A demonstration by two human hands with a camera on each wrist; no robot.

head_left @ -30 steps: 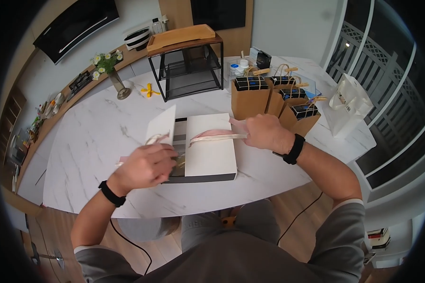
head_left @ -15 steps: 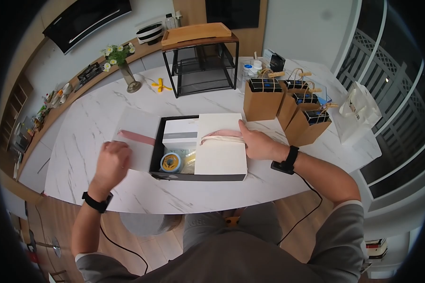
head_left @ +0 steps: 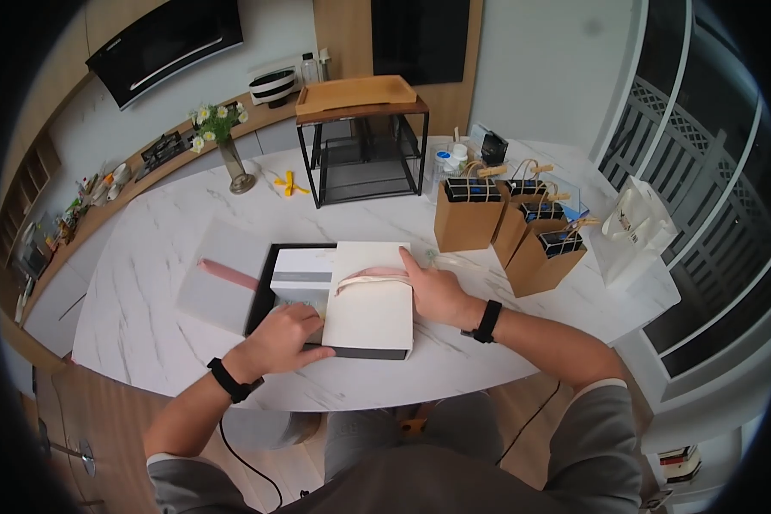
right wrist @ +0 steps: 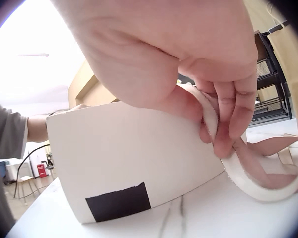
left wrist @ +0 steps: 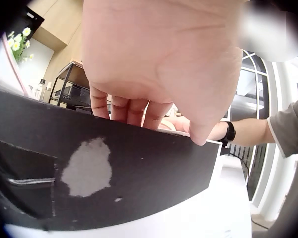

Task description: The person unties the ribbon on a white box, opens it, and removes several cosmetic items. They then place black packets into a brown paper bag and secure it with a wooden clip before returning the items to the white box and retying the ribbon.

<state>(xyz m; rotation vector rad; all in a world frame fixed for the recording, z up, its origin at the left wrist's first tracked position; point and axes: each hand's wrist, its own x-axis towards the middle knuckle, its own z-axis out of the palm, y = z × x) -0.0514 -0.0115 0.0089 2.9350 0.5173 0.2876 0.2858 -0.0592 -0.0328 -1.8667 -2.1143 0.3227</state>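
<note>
A black-sided box (head_left: 370, 352) lies on the table with its white left flap (head_left: 223, 295) folded out flat, a pink ribbon (head_left: 229, 274) on it. Over the right half the white flap (head_left: 364, 317) is down. My left hand (head_left: 278, 343) reaches into the uncovered left half; in the left wrist view the fingers (left wrist: 134, 111) pass behind the black wall (left wrist: 139, 163), thumb at its rim, fingertips hidden. At the box's right side my right hand (head_left: 441, 295) holds pale and pink ribbons (right wrist: 248, 186) between curled fingers, against the white side (right wrist: 134, 144).
Several brown paper bags (head_left: 467, 224) and a white bag (head_left: 638, 230) stand at the right. Behind the box are a black rack (head_left: 364, 163) with a wooden tray (head_left: 355, 92) on top, a yellow object (head_left: 290, 183) and a flower vase (head_left: 238, 176).
The left flap has gone from raised to lying flat. My left hand has moved from over that flap into the box, covering the blue and yellow roll. My right hand has stayed by the right side.
</note>
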